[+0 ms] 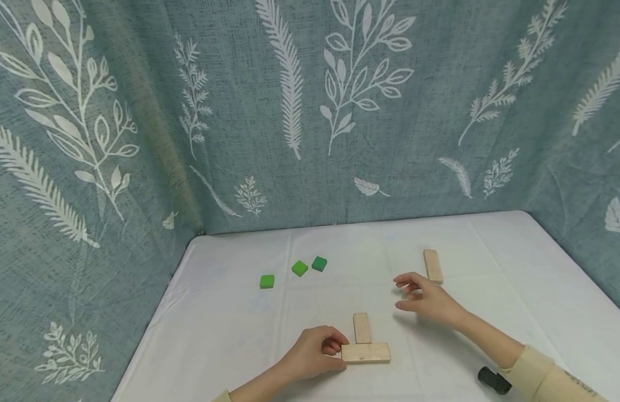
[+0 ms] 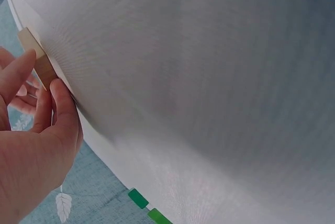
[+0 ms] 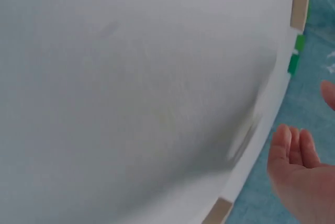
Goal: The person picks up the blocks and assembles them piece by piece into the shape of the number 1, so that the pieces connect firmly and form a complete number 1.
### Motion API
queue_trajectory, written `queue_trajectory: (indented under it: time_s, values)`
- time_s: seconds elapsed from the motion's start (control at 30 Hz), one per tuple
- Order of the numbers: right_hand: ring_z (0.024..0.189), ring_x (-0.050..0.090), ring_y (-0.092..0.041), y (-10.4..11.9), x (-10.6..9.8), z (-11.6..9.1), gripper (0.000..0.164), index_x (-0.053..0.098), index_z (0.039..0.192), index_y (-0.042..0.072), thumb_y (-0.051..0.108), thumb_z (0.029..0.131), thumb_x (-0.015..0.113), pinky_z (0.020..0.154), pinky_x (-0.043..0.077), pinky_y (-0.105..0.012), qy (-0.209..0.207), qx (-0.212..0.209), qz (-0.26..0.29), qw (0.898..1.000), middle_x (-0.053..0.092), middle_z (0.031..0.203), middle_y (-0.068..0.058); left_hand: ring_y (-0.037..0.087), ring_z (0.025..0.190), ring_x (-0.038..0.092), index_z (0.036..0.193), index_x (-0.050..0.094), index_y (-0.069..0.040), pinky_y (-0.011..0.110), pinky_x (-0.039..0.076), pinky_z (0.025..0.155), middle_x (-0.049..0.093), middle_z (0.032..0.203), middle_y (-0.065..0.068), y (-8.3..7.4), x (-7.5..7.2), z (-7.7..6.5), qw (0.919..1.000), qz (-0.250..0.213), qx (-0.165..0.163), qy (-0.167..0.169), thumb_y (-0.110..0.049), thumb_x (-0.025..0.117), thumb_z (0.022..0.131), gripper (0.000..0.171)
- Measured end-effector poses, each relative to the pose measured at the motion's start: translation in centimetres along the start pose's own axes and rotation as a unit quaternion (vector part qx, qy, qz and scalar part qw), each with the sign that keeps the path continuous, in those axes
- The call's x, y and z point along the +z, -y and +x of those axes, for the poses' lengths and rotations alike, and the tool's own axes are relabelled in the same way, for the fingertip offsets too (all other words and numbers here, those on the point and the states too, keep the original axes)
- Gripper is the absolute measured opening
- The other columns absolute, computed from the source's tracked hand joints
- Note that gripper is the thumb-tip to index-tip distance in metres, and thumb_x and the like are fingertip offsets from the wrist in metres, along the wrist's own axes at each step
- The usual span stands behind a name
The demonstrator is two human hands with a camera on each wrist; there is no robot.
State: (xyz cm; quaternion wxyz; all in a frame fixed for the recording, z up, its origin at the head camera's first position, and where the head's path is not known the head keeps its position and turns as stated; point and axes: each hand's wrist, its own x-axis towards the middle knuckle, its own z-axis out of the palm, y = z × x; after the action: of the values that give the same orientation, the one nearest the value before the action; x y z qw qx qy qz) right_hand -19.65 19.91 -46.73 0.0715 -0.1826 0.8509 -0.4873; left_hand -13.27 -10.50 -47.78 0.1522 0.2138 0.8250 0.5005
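Note:
At the near middle of the table, my left hand pinches the left end of a light wooden block lying crosswise. The left wrist view shows this block between thumb and fingers. A second wooden block points away from its far long side, so the pair looks like an upturned T in the head view. My right hand hovers over the table to the right, fingers relaxed and thumb apart, holding nothing. Just beyond it lies a third wooden block, overlapped slightly by the hand.
Three small green blocks lie at the back left: one apart, another close beside a darker one. A black object is by the right sleeve. A leaf-patterned curtain surrounds the white-covered table.

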Motion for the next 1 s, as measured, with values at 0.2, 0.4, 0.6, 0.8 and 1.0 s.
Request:
queue_trajectory:
  time_s: [0.2,0.4,0.6,0.8,1.0]
  values:
    - [0.106,0.053,-0.029,-0.2,-1.4,0.6,0.054,0.051,0.13,-0.005,0.015,0.086,0.075,0.089,0.05,-0.034,-0.024,0.011,0.003,1.0,0.057,0.123,-0.021,0.006,0.076,0.056,0.097,0.068,-0.002,0.018,0.052,0.071,0.061,0.084,-0.001,0.0,0.0,0.0,1.0,-0.001,-0.002,-0.001,0.003,0.082,0.071,0.029]
    - [0.107,0.052,-0.029,-0.4,-2.6,1.0,0.055,0.049,0.132,-0.005,0.017,0.087,0.074,0.089,0.048,-0.037,-0.035,0.024,0.001,0.999,0.055,0.124,-0.021,0.005,0.075,0.056,0.096,0.068,-0.002,0.017,0.051,0.07,0.06,0.082,-0.003,0.0,0.1,0.0,1.0,0.003,-0.001,-0.004,0.003,0.082,0.071,0.029]
    - [0.112,0.051,-0.032,-0.8,-3.7,1.2,0.059,0.046,0.136,-0.004,0.02,0.089,0.073,0.093,0.046,-0.045,-0.046,0.038,-0.001,0.998,0.053,0.129,-0.023,0.005,0.075,0.056,0.095,0.068,-0.003,0.017,0.051,0.069,0.06,0.082,-0.004,0.0,0.1,-0.1,0.9999,0.008,-0.004,-0.005,0.002,0.082,0.071,0.028]
    - [0.116,0.049,-0.034,-1.3,-4.8,1.3,0.062,0.044,0.138,-0.002,0.025,0.09,0.072,0.089,0.048,-0.041,-0.063,0.061,-0.002,0.996,0.051,0.132,-0.023,0.004,0.074,0.055,0.095,0.068,-0.003,0.017,0.051,0.069,0.06,0.082,-0.003,-0.1,0.1,-0.1,1.0,0.006,-0.005,-0.003,0.003,0.081,0.071,0.028]
    - [0.12,0.045,-0.037,-1.7,-5.6,1.3,0.063,0.04,0.141,-0.004,0.023,0.092,0.069,0.084,0.053,-0.035,-0.07,0.075,0.025,0.994,0.048,0.132,-0.025,0.004,0.074,0.056,0.096,0.068,-0.003,0.018,0.051,0.071,0.06,0.083,-0.003,0.0,0.1,-0.1,1.0,0.001,-0.007,0.0,0.002,0.081,0.072,0.028]
